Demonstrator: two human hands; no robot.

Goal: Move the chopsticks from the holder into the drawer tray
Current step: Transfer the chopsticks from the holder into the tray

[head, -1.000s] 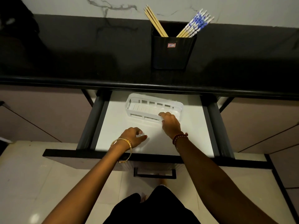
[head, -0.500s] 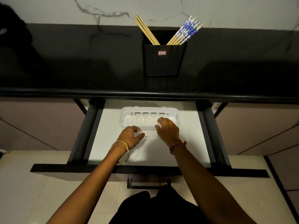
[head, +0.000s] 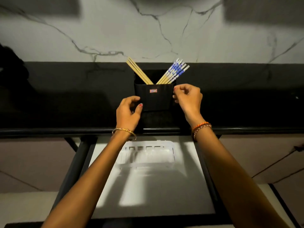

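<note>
A black holder (head: 154, 97) stands on the dark counter. Plain wooden chopsticks (head: 138, 70) lean left out of it, and several blue-and-white patterned chopsticks (head: 175, 72) lean right. My left hand (head: 128, 112) hovers at the holder's lower left corner, fingers curled and apart, holding nothing. At the holder's right side my right hand (head: 189, 97) is raised with fingers loosely curled, also holding nothing. A white slotted tray (head: 148, 155) lies in the open drawer (head: 151, 186) below, blurred, with nothing seen in it.
The black counter edge (head: 65, 130) runs across above the drawer. A marble-patterned wall (head: 148, 30) rises behind the holder. Closed cabinet fronts (head: 263, 153) flank the drawer. A dark object (head: 9, 66) sits at the far left of the counter.
Both hands have left the white tray in the drawer and risen to either side of the black holder. The view has tilted upward.
</note>
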